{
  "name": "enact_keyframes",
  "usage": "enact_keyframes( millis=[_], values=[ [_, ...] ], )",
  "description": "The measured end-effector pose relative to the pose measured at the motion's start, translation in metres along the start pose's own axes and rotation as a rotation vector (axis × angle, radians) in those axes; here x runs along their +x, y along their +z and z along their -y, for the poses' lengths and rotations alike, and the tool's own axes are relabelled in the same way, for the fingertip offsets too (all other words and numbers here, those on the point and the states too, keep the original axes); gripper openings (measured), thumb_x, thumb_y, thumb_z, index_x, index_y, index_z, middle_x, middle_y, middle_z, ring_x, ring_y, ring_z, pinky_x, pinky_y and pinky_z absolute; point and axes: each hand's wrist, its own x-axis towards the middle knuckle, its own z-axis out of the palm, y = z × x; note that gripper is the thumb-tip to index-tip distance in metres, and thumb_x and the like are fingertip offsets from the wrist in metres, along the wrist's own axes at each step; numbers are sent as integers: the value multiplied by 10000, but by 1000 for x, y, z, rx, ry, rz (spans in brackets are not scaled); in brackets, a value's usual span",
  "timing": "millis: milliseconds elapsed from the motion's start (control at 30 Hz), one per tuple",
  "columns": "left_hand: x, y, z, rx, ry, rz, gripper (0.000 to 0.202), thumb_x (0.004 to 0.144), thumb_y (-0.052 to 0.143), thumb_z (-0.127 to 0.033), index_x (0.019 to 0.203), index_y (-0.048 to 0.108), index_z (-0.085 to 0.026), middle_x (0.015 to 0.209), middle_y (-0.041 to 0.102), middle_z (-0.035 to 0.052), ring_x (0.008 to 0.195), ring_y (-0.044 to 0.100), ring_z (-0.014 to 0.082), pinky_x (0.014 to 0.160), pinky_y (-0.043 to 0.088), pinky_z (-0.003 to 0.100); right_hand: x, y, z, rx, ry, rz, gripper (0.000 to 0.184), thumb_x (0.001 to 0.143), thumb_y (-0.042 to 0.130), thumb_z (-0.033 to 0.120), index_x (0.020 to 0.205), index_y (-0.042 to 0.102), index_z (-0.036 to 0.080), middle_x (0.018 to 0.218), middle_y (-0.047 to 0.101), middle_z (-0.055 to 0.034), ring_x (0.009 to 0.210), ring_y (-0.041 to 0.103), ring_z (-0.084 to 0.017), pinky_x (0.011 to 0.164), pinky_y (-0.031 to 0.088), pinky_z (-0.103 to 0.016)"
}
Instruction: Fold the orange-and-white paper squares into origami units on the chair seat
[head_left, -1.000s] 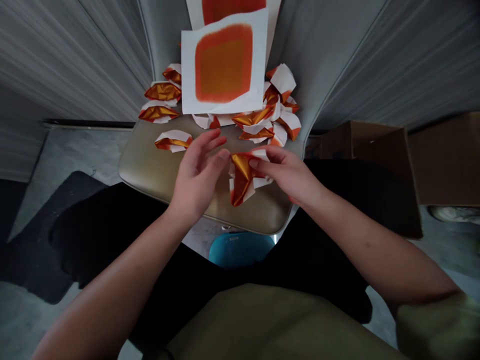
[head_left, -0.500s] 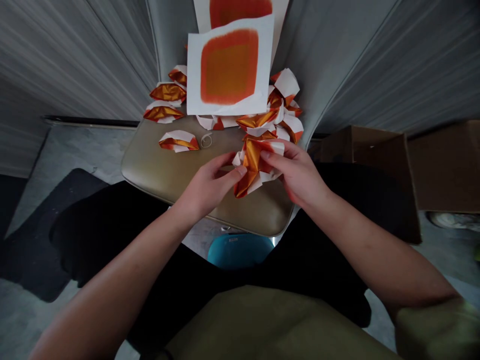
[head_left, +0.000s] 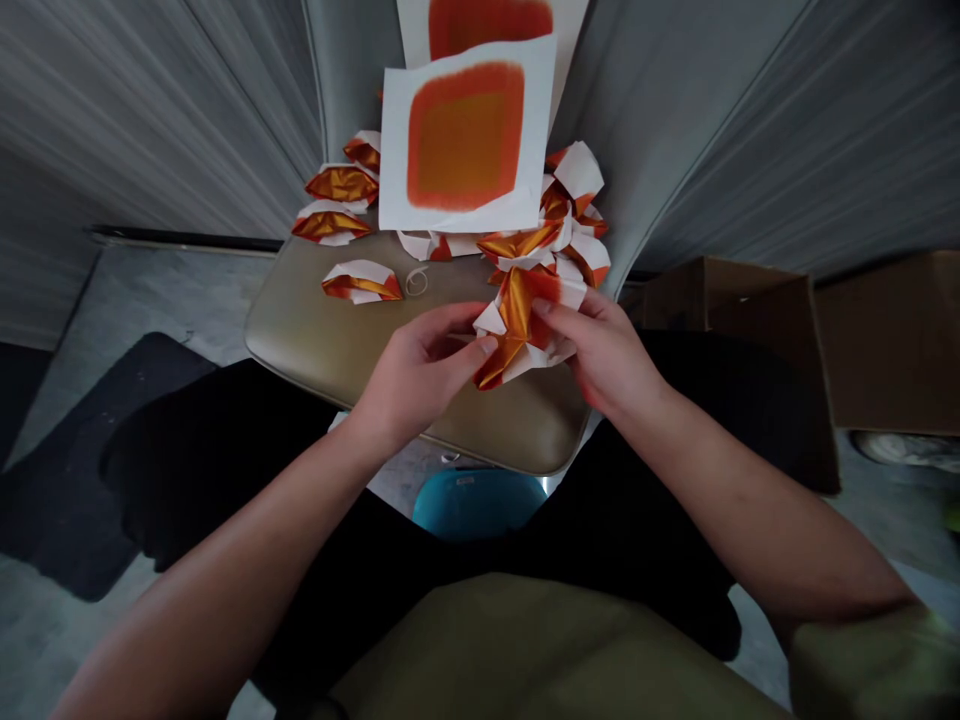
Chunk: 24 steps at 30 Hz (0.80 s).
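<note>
L hand (head_left: 416,375) + R hand (head_left: 615,355) both have grip pinched on folded paper (head_left: 516,312) over the chair (head_left: 322,330). Box (head_left: 675,293) on the R's open, contents too dark to tell tbh.

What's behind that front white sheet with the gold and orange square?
Behind the front sheet, a second sheet with a reddish patch shows above. Folded papers peek out at its left, right and bottom edges. Whatever its middle covers can't be seen.
</note>
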Motion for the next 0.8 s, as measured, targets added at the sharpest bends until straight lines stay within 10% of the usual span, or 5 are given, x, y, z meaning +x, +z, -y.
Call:
enact_keyframes(
  millis=[800],
  values=[
    [3,8,13,107,-6,-215,146,855,702,-270,957,758,-180,867,772,16,700,677,115,609,532,205,-13,7,2,-194,-50,72,450,792,824,539,1146,674,307,1203,741,-15,1184,669,-271,1082,529,-485]
  ],
)
